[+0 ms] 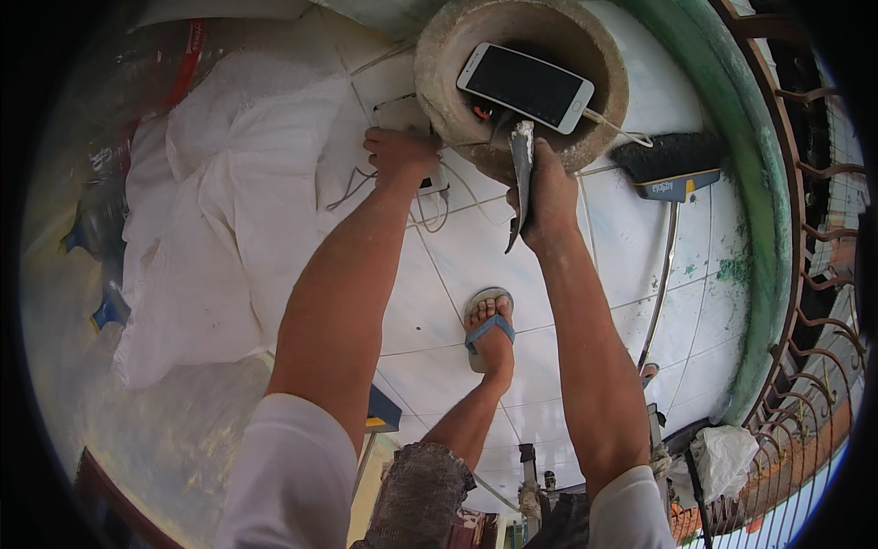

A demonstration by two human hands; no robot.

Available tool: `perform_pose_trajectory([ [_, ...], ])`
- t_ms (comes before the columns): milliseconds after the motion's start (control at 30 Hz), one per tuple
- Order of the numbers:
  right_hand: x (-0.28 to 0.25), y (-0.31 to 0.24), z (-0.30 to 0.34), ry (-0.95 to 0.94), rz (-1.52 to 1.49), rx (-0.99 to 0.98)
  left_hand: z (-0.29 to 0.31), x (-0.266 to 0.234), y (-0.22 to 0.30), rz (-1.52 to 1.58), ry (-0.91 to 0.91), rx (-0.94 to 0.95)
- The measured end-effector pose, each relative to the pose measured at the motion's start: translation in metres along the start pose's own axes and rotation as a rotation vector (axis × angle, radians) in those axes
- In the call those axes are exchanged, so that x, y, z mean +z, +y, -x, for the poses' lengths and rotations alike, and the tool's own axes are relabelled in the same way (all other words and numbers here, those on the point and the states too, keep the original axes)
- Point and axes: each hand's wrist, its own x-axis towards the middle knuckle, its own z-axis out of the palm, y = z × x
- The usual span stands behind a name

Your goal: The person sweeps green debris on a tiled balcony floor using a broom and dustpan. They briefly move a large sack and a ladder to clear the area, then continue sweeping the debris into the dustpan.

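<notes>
My left hand (pixel 401 156) reaches down to the tiled floor beside a round stone-like pot (pixel 437 55), its fingers curled over something I cannot make out. Thin cables (pixel 430 223) and a small white adapter-like piece (pixel 430 188) lie right by it. In my right hand (pixel 551 197), near the pot's front rim, is a dark, curved, pointed tool (pixel 521 174) with a whitish crusted upper end. Across the pot's opening rests a white phone (pixel 526 87) with a dark screen; a white cable (pixel 617 128) runs from its right end. A small orange-red item (pixel 481 113) shows inside the pot.
A large white sack (pixel 219 220) lies on the left. To the right stands a broom (pixel 672 165) with black bristles and a metal handle. A green-edged wall (pixel 764 183) and metal railing (pixel 828 233) curve along the right. My sandalled foot (pixel 492 334) is on the tiles.
</notes>
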Motion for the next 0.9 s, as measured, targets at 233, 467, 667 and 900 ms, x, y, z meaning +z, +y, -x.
perform_pose_trajectory([
  [233, -0.016, -0.001, 0.011, -0.209, 0.091, -0.042, -0.038, 0.008, -0.016, -0.006, -0.083, -0.075],
  [467, -0.133, 0.019, 0.091, -0.094, 0.382, 0.13, 0.102, -0.094, -0.01, 0.234, -0.147, -0.072],
  [667, -0.179, 0.094, 0.173, 0.121, 0.219, 0.19, 0.304, -0.116, -0.084, 0.194, -0.627, 0.113],
  [900, -0.227, 0.066, 0.227, 0.069, 0.526, -0.32, 0.388, -0.004, -0.125, 0.668, -0.915, -0.283],
])
